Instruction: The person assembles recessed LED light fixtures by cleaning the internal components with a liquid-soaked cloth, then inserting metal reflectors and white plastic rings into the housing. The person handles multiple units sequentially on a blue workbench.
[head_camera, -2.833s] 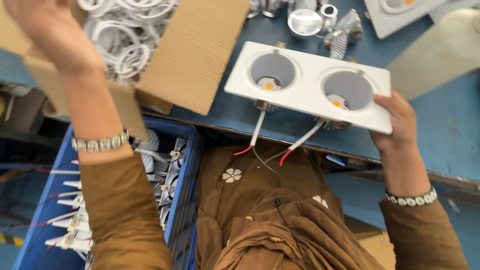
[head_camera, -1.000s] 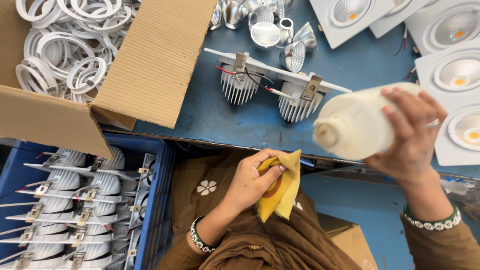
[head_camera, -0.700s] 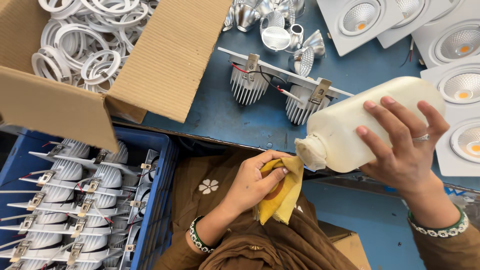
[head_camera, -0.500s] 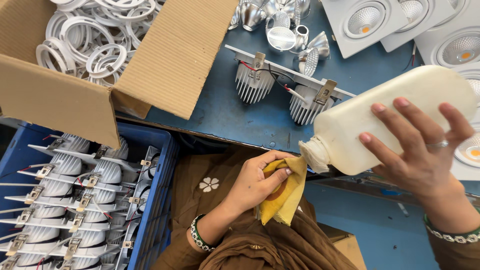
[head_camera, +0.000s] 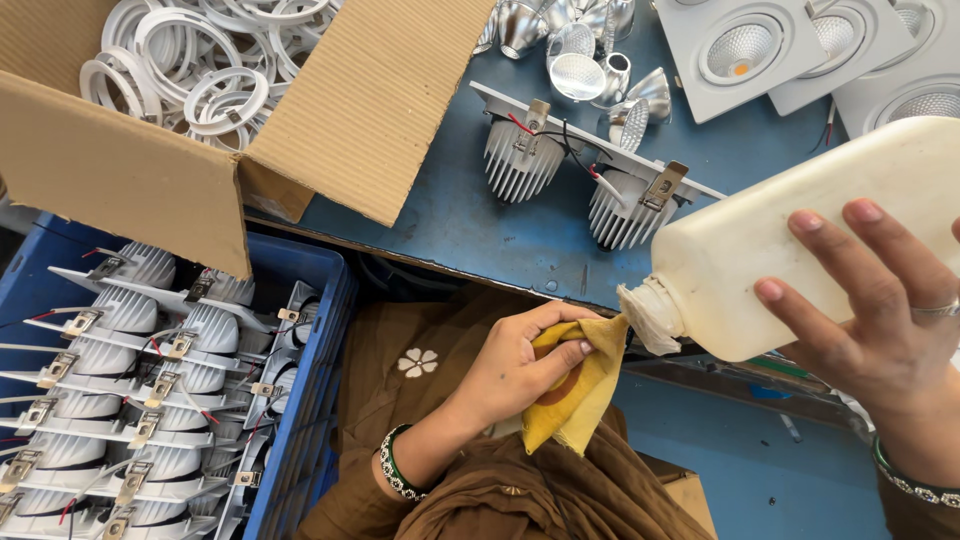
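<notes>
Yellow cloth (head_camera: 575, 395) pinched in your left hand (head_camera: 520, 365) sits just left of the bottle (head_camera: 800, 240) mouth, right hand (head_camera: 880, 320) wrapped around bottle, tilted down-left

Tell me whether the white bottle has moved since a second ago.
Yes. The white bottle in the right hand has tipped further, its neck now touching the yellow cloth, lower relative to the upturned double fixture.

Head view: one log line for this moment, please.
left hand: holds yellow cloth | right hand: tilts white bottle, neck at cloth | double downlight: face down on blue table
</notes>
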